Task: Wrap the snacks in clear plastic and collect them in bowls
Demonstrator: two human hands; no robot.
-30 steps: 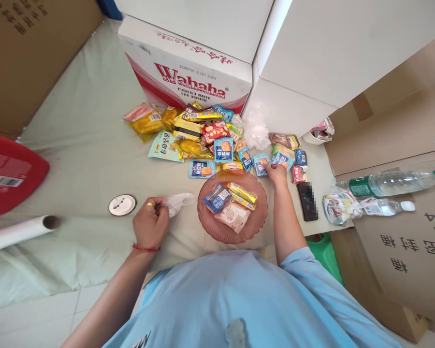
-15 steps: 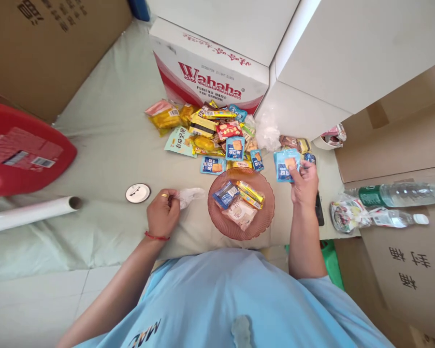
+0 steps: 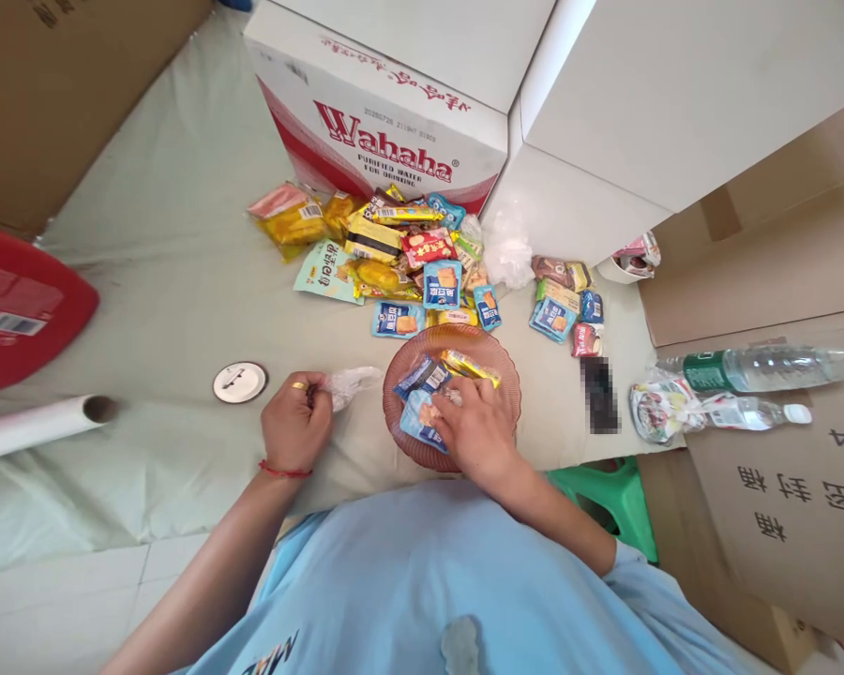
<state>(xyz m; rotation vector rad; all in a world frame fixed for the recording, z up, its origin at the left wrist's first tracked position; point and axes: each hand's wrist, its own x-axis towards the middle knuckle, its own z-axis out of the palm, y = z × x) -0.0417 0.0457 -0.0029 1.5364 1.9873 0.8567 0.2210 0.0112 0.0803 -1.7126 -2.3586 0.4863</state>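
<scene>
My left hand is closed around a crumpled clear plastic bag, which sticks out to its right above the cloth. My right hand is over the pinkish ribbed plate, thumb and fingers pinching the edge of a blue snack packet. That packet lies over the other snacks in the plate. Beside it are a dark blue packet and yellow wrapped bars. A pale packet in the plate is mostly hidden under my right hand.
Behind the plate lies a heap of snacks against a Wahaba-style white and red carton. More packets sit to the right, near two plastic bottles. At left are a round badge, a white roll and a red container.
My right hand has moved left and down from the right-hand packets to the plate, bringing a blue snack packet with it. My left hand still grips the plastic bag.
</scene>
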